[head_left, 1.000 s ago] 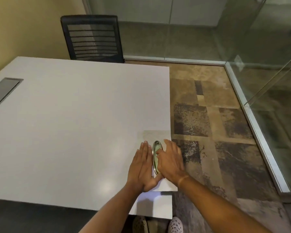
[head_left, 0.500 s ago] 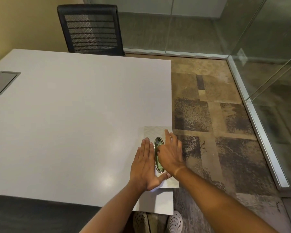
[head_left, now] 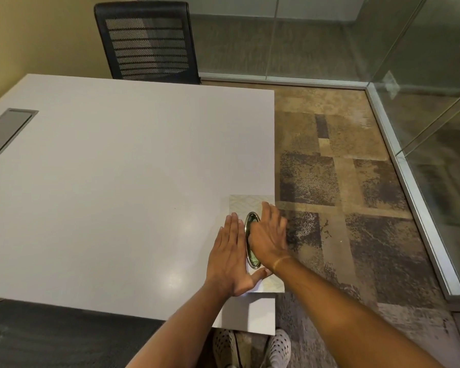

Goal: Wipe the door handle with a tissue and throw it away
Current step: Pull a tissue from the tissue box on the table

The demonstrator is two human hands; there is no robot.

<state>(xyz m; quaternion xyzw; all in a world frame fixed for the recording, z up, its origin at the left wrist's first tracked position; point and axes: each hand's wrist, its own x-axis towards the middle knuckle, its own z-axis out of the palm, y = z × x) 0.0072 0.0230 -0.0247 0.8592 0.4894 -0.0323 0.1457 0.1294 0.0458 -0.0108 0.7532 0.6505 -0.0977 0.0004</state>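
Observation:
A pale patterned tissue box [head_left: 250, 204] lies flat at the white table's right edge. Its top has a gold-rimmed oval opening [head_left: 248, 224]. My left hand [head_left: 230, 257] rests flat on the box's left side, fingers straight and together, thumb across the near end. My right hand [head_left: 268, 239] lies palm down over the oval opening, fingers stretched forward and slightly blurred. It covers most of the slot, and its thumb is hidden underneath. No tissue shows. No door handle is in view.
The white table [head_left: 117, 195] has a grey cable hatch [head_left: 8, 128] at the left. A black mesh chair [head_left: 146, 41] stands behind it. Glass partitions [head_left: 422, 128] with metal floor rails run along the back and right of the patterned carpet. My shoes [head_left: 250, 346] show below the table edge.
My right hand has slid a little forward over the oval opening. My left hand stays flat on the box. The view has shifted slightly.

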